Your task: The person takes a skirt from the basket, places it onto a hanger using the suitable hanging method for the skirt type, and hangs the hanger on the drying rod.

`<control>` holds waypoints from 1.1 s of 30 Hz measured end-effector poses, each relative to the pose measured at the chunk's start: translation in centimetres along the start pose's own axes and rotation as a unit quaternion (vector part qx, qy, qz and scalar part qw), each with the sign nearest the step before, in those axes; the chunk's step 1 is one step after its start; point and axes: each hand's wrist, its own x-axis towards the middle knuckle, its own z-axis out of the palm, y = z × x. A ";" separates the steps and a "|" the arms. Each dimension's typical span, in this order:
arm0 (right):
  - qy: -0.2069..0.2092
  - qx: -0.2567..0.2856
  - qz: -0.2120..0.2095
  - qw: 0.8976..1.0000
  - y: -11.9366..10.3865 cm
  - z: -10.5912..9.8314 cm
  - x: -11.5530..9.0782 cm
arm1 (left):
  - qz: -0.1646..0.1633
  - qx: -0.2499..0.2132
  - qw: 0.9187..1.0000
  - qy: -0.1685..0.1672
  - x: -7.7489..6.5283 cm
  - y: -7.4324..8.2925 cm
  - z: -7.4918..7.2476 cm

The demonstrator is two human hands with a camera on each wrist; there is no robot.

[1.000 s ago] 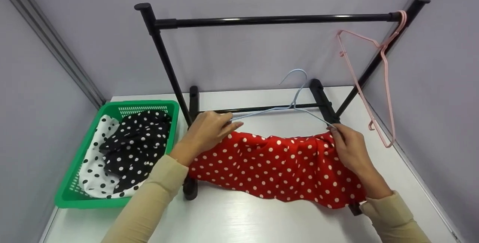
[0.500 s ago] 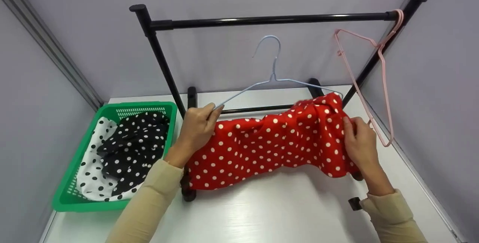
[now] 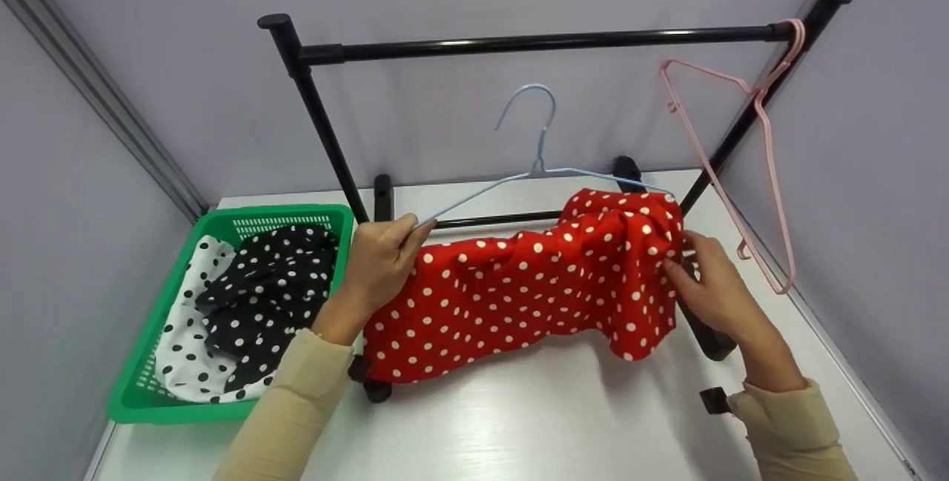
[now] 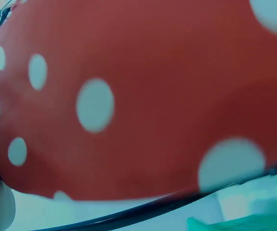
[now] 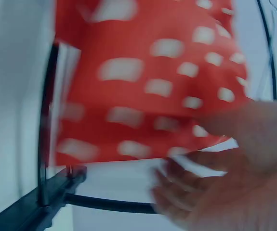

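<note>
In the head view, my left hand point(image 3: 378, 262) pinches the left arm of a light blue wire hanger point(image 3: 539, 162) together with the upper left of a red garment with white polka dots point(image 3: 504, 288). The hanger's right end meets the garment's upper right corner. My right hand point(image 3: 715, 284) is at the garment's right edge, its thumb touching the cloth. In the right wrist view, the fingers point(image 5: 177, 187) are blurred and spread below the cloth's edge. Red fabric point(image 4: 143, 96) fills most of the left wrist view, which hides the left fingers' grip.
A black garment rack point(image 3: 549, 41) stands behind, its top bar above the hanger. Pink hangers point(image 3: 767, 147) hang at its right end. At left, a green basket point(image 3: 174, 412) holds a black dotted cloth point(image 3: 270, 288) and a white dotted cloth point(image 3: 189, 347). Walls enclose the white table point(image 3: 474, 436).
The hanger rose and shifted left, then dipped slightly. Its right end came up with the garment's upper right corner. My right hand left the hanger's end for the garment's right edge.
</note>
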 end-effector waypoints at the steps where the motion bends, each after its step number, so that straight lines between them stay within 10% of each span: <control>1: -0.013 0.015 -0.003 1.000 -0.1 -0.4 0.0 | 0.013 0.009 1.000 -0.002 0.1 0.1 -0.1; 12: -0.130 0.203 -0.013 0.971 -1.0 -3.0 1.2 | 0.033 0.010 0.999 0.033 0.8 -0.3 -2.2; 21: -0.173 0.115 -0.080 0.975 -2.0 -0.9 1.9 | 0.078 0.024 0.997 0.008 0.9 0.0 -2.5; 33: -0.259 0.041 -0.118 0.958 -2.8 -0.1 2.0 | 0.023 0.111 0.994 -0.011 0.6 -0.9 -2.9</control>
